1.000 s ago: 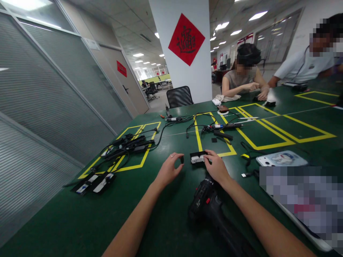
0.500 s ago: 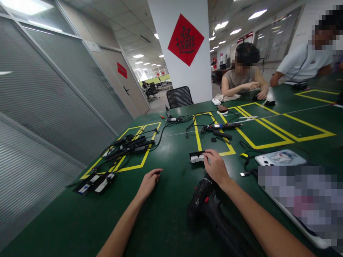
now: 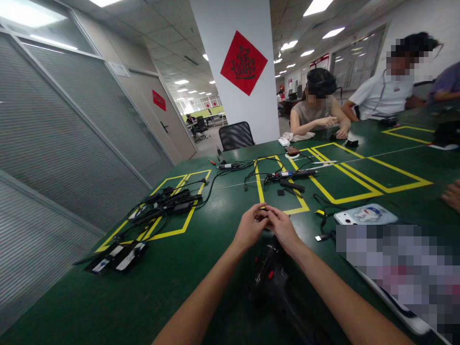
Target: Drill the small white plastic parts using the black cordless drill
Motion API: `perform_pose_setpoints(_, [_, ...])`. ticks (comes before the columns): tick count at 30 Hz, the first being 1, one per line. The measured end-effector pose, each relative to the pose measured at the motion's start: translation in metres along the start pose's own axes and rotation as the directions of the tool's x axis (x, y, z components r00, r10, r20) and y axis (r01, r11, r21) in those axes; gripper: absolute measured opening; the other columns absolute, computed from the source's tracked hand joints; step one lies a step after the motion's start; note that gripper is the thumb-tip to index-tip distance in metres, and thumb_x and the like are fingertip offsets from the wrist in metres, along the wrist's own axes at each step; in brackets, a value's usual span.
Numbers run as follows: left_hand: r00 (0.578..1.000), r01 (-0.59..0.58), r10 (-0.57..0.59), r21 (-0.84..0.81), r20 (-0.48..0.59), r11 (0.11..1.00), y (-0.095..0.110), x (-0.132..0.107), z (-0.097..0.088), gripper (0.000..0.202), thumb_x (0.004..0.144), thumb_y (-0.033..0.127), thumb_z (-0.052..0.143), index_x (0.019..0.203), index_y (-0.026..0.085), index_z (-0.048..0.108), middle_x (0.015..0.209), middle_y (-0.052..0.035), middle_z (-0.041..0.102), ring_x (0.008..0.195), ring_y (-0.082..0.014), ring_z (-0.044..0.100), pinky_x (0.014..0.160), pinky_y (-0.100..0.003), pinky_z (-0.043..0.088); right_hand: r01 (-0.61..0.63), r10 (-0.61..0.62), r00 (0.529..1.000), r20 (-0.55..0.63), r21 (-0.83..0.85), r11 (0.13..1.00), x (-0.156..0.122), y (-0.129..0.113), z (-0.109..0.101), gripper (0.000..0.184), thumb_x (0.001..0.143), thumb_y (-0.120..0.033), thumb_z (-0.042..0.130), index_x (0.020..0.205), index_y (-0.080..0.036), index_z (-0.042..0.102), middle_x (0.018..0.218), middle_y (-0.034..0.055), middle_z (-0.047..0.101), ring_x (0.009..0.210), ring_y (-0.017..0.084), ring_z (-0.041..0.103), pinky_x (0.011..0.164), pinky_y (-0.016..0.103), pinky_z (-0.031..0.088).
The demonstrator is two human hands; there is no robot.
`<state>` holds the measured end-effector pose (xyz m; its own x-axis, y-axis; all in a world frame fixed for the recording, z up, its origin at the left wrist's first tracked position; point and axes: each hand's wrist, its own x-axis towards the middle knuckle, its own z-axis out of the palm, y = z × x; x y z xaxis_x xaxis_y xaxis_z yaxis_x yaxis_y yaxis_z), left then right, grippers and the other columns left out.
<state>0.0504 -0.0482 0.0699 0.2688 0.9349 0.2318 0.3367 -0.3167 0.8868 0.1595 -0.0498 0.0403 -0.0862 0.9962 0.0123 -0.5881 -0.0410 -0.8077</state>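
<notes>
My left hand (image 3: 248, 229) and my right hand (image 3: 283, 228) meet at the middle of the green table (image 3: 212, 268), fingertips touching and fingers curled together. Between them is a small flat black-and-white piece, now mostly hidden by the fingers. Both hands are closed around it. Just below my right hand and forearm, a black cordless drill (image 3: 269, 268) lies on the table, its handle towards me. Two similar black pieces with white faces, a nearer one (image 3: 104, 261) and another beside it (image 3: 131, 256), lie at the left.
Tangled black cables (image 3: 176, 199) lie within yellow tape at the left. Behind my hands are a pen-like electric tool (image 3: 287, 174) and small black parts (image 3: 293, 186). A phone (image 3: 366, 214) and a cable plug (image 3: 321, 237) lie at the right. Other people sit across the table.
My left hand has moved right and up from the bare table to join my right hand at the black-and-white piece. The view has turned slightly right.
</notes>
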Motion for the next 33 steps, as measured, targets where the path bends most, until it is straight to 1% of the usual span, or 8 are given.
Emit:
perform_pose_setpoints(5, [0.984, -0.176, 0.177, 0.342, 0.028, 0.923, 0.008, -0.002, 0.002, 0.053, 0.075, 0.013, 0.06, 0.125, 0.023, 0.045, 0.117, -0.0069, 0.055, 0.105, -0.0182, 0.055, 0.095, -0.035, 0.043, 0.008, 0.008, 0.991, -0.133, 0.121, 0.993, 0.009, 0.0, -0.011, 0.022, 0.077, -0.021, 0.055, 0.097, -0.013, 0.06, 0.084, 0.0067, 0.072, 0.076, 0.017, 0.069, 0.072, 0.029, 0.053])
perform_pose_setpoints(11, [0.975, -0.2, 0.222, 0.545, 0.026, 0.814, -0.018, -0.002, -0.037, 0.042, 0.081, 0.019, 0.055, 0.122, 0.023, 0.047, 0.124, -0.0074, 0.046, 0.117, -0.0207, 0.046, 0.104, -0.04, 0.036, -0.007, 0.041, 0.971, -0.236, 0.142, 0.99, 0.014, -0.01, -0.021, 0.023, 0.079, -0.014, 0.045, 0.101, -0.015, 0.051, 0.077, 0.0053, 0.07, 0.07, 0.016, 0.069, 0.076, 0.037, 0.054])
perform_pose_setpoints(20, [0.976, -0.217, 0.187, 0.506, 0.111, 0.834, -0.073, -0.005, -0.037, 0.054, 0.082, 0.009, 0.046, 0.133, 0.027, 0.038, 0.122, -0.0071, 0.046, 0.111, -0.019, 0.05, 0.099, -0.037, 0.041, 0.05, -0.105, 0.975, -0.197, -0.263, 0.963, 0.006, -0.018, -0.027, 0.026, 0.074, -0.013, 0.042, 0.093, -0.017, 0.06, 0.064, -0.0027, 0.054, 0.053, 0.011, 0.05, 0.057, 0.026, 0.043])
perform_pose_setpoints(22, [0.976, -0.216, 0.196, 0.49, 0.094, 0.845, -0.072, -0.007, -0.036, 0.052, 0.083, 0.01, 0.044, 0.132, 0.027, 0.038, 0.122, -0.0072, 0.045, 0.11, -0.0189, 0.05, 0.098, -0.036, 0.041, 0.148, -0.224, 0.97, -0.09, -0.513, 0.846, 0.0, -0.021, -0.027, 0.023, 0.076, -0.018, 0.049, 0.094, -0.02, 0.063, 0.086, 0.0031, 0.06, 0.075, 0.016, 0.055, 0.073, 0.029, 0.042])
perform_pose_setpoints(24, [0.975, -0.216, 0.212, 0.468, 0.062, 0.857, -0.07, -0.01, -0.035, 0.05, 0.085, 0.011, 0.043, 0.132, 0.027, 0.039, 0.122, -0.0074, 0.044, 0.111, -0.0192, 0.049, 0.099, -0.037, 0.04, 0.27, -0.319, 0.939, 0.132, -0.857, 0.44, -0.005, -0.021, -0.026, 0.028, 0.078, -0.024, 0.053, 0.105, -0.022, 0.061, 0.099, 0.0067, 0.059, 0.086, 0.02, 0.055, 0.078, 0.032, 0.039])
perform_pose_setpoints(27, [0.974, -0.208, 0.228, 0.418, 0.003, 0.884, -0.066, -0.016, -0.031, 0.045, 0.087, 0.014, 0.042, 0.131, 0.026, 0.04, 0.121, -0.0075, 0.045, 0.113, -0.019, 0.047, 0.1, -0.037, 0.039, 0.32, -0.235, 0.914, 0.332, -0.943, -0.086, -0.006, -0.018, -0.026, 0.031, 0.083, -0.029, 0.052, 0.112, -0.024, 0.057, 0.097, 0.0073, 0.057, 0.083, 0.022, 0.056, 0.072, 0.031, 0.04])
perform_pose_setpoints(30, [0.972, -0.205, 0.233, 0.357, -0.037, 0.911, -0.062, -0.018, -0.026, 0.043, 0.087, 0.018, 0.047, 0.129, 0.025, 0.042, 0.118, -0.0072, 0.046, 0.112, -0.0186, 0.048, 0.099, -0.036, 0.039, 0.362, -0.192, 0.898, 0.395, -0.914, -0.186, -0.004, -0.017, -0.026, 0.024, 0.088, -0.026, 0.046, 0.11, -0.026, 0.056, 0.095, 0.005, 0.058, 0.082, 0.02, 0.058, 0.07, 0.027, 0.041])
perform_pose_setpoints(33, [0.975, -0.199, 0.22, 0.319, -0.031, 0.926, -0.061, -0.017, -0.026, 0.056, 0.076, 0.024, 0.065, 0.128, 0.024, 0.043, 0.116, -0.0067, 0.047, 0.11, -0.0202, 0.049, 0.098, -0.036, 0.04, 0.412, -0.198, 0.881, 0.43, -0.902, -0.129, -0.004, -0.018, -0.027, 0.021, 0.09, -0.025, 0.045, 0.108, -0.025, 0.055, 0.095, 0.0037, 0.059, 0.084, 0.018, 0.058, 0.07, 0.025, 0.041])
